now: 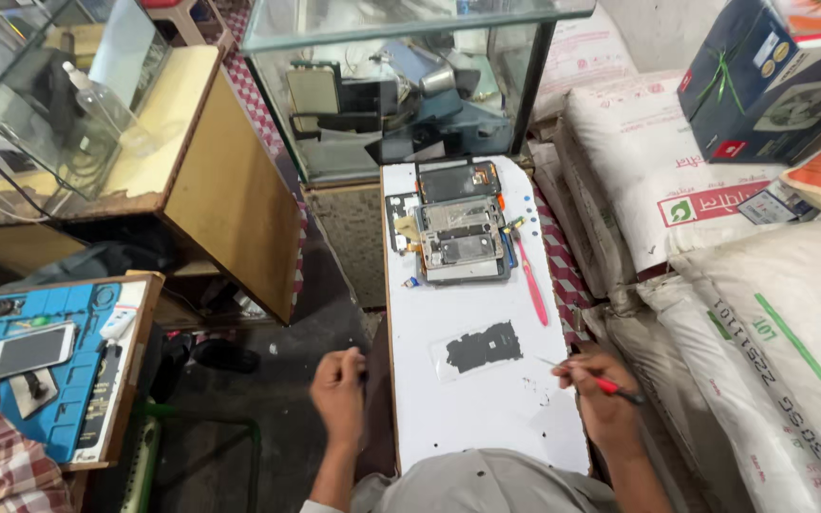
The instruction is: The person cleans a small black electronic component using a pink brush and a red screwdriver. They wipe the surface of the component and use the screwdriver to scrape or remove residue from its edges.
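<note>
I see my right hand (602, 391) closed round a thin red-handled tool (593, 378), gripped like a pen, tip aimed left over the white board (486, 418). My left hand (339, 388) is curled loosely at the board's left edge; whether it holds anything, I cannot tell.

Near the tool tip lies a dark flat plate (483, 347), irregular outline, resting on a clear film on the board's middle. Small dark specks scatter beside it.

Farther up the board: an opened phone (461, 240), grey inner frame and parts exposed, a dark screen panel (458, 180) just above it, a pink toothbrush (530, 278) along its right side.

White printed sacks (772, 323) are stacked to the right.
</note>
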